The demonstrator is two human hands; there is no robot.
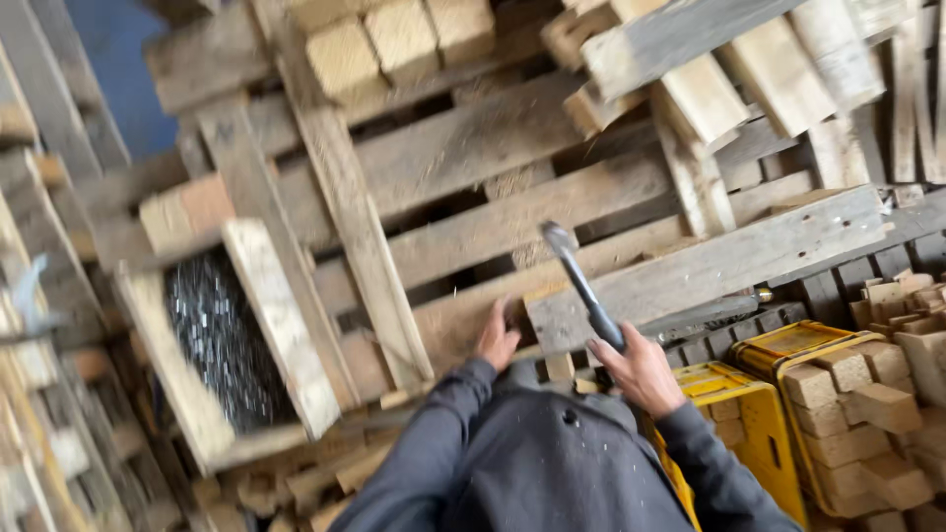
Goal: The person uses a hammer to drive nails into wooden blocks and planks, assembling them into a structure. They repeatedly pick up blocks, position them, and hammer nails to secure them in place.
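Note:
My right hand [641,371] grips the handle of a dark hammer [579,281], whose head is raised over a worn wooden pallet [512,222]. My left hand [498,340] rests flat on a pallet board, fingers pressed against the wood just left of a small block. Both arms wear dark grey sleeves. The hammer head hangs above the board, a little right of my left hand.
A wooden box full of nails [222,335] sits to the left. Yellow crates [778,414] holding wood blocks stand at the lower right. Loose boards and blocks [709,79] are piled at the back. A metal bar [705,313] lies beside the crates.

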